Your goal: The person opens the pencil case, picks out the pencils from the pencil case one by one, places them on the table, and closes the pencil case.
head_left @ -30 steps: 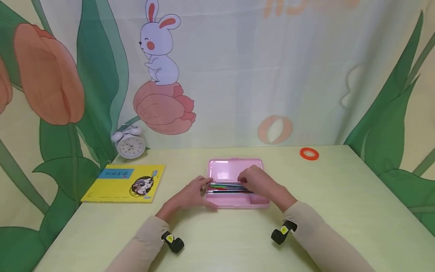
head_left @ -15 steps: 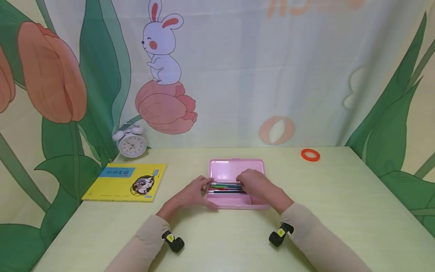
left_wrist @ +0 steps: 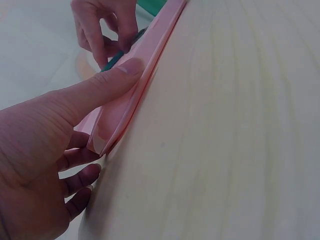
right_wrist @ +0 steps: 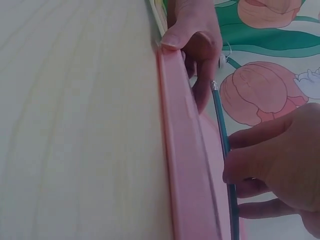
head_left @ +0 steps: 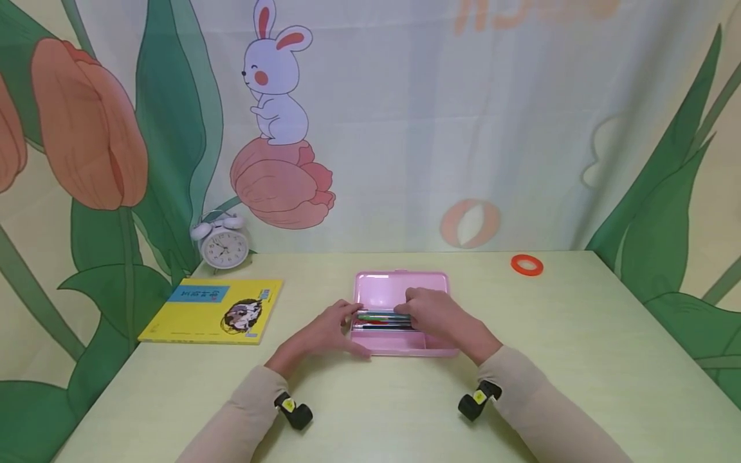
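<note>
While left hand (head_left: pixel 330 329) holds case (head_left: pixel 379 288), right hand (head_left: pixel 437 313) pinches pencil (right_wrist: pixel 222 126), silver end (right_wrist: pixel 215 86) pointing left.

The head camera looks forward and down across the table (head_left: pixel 388 405), far enough back to take in the curtain (head_left: pixel 376 128) beyond. The left wrist camera (head_left: pixel 300 417) peers in close past the left hand (left_wrist: pixel 40 132) along the case (left_wrist: pixel 117 109), the right wrist camera (head_left: pixel 471 405) past the right hand (right_wrist: pixel 287 165) from the opposite end, the table tipped sideways in each; all 3 views share the case and 2 hands.
</note>
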Motion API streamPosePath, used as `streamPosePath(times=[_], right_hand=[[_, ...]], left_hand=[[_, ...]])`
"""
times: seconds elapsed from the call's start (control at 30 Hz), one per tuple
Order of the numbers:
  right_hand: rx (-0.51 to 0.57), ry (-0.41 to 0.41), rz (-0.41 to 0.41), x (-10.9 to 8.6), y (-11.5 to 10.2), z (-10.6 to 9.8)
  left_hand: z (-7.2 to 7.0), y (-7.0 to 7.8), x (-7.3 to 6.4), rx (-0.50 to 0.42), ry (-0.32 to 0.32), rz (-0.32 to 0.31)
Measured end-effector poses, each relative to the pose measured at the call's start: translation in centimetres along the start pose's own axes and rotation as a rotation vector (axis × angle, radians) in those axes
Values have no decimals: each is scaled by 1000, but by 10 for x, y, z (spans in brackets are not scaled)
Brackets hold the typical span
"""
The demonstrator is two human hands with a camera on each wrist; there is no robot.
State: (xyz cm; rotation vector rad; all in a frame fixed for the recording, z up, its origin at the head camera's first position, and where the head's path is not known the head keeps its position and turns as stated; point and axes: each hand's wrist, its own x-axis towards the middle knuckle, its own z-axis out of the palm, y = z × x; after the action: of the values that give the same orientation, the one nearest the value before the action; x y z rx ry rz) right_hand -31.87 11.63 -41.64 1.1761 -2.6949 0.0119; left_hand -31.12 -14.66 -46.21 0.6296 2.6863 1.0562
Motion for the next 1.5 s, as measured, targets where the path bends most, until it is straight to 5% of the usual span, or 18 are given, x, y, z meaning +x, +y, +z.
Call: streamPosePath(times=[0.3, 0.67, 1.0, 1.5], right_hand=[[-60, -1, 57, -13, 10, -17], [31, -54, 174, -58, 47, -20], [307, -256, 479, -98, 110, -41], [380, -317, 499, -121, 150, -19]], left_hand=[[0, 2, 1, 1, 17, -18], [3, -2, -5, 26, -4, -28], [0, 2, 0, 14, -3, -21], [1, 1, -1, 6, 2, -17]])
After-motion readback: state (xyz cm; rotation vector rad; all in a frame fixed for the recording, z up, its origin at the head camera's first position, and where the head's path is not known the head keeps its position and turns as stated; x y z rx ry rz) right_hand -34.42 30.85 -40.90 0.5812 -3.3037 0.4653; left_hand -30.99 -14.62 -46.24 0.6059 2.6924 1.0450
